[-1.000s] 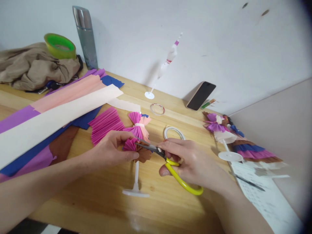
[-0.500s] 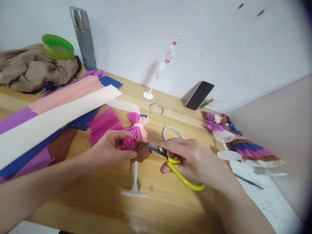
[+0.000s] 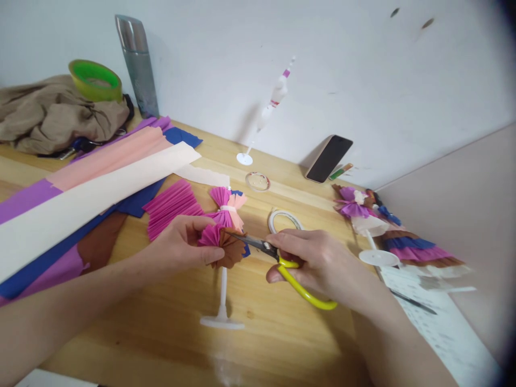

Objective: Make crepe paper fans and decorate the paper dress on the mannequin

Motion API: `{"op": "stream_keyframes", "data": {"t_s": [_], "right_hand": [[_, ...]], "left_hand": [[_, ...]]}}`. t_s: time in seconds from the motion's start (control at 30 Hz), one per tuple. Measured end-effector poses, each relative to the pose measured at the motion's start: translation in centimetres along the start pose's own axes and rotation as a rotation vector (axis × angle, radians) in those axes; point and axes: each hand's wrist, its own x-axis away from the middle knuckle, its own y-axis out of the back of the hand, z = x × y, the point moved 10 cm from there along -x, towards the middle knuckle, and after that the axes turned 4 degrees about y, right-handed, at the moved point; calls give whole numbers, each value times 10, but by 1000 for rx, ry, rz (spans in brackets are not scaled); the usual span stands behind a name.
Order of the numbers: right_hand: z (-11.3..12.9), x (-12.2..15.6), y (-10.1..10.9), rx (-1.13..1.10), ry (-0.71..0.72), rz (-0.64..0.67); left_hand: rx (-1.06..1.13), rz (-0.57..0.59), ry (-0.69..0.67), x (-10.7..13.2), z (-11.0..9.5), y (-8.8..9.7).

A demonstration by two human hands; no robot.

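Note:
My left hand (image 3: 186,242) pinches the pleated pink and brown crepe paper (image 3: 231,250) on a small figure with a white stand (image 3: 222,321). Higher on the figure, pink, peach and blue paper (image 3: 228,208) is gathered by a white band. With my right hand (image 3: 318,263) I grip yellow-handled scissors (image 3: 308,296). Their blades point left and touch the upper edge of the brown paper; whether they are cutting it cannot be made out. A pleated pink strip (image 3: 173,207) lies just beyond my left hand.
Coloured crepe strips (image 3: 97,185) cover the left of the table. A tape roll (image 3: 278,215), a clear ring (image 3: 258,181), a white stand with a figure (image 3: 244,158) and a leaning phone (image 3: 329,158) stand or lie farther back. Decorated figures (image 3: 358,204) are at right, a bottle (image 3: 139,70) at back left.
The brown paper has fanned out a little more below the scissor blades, and my left fingers have shifted slightly left. Both hands keep their hold.

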Motion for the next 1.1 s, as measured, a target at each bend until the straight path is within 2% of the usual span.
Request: {"op": "stream_keyframes", "data": {"t_s": [0.2,0.3,0.43,0.77,1.0,1.1], "right_hand": [[-6,-3,-5,-6,-137,118],[-6,-4,-8,-28,-155,151],[-6,-3,-15,-59,-158,187],[-1,-8,-23,-144,-146,156],[0,-7,-26,-148,-145,163],[0,-9,-26,-143,-144,160]], "left_hand": [[-52,-20,-10,0,-3,1],[-100,-45,-8,1,-3,1],[-66,-20,26,2,1,-3],[-172,-37,32,3,8,0],[-274,-49,-43,4,-1,-3],[-258,-37,-27,5,-1,-6]]}}
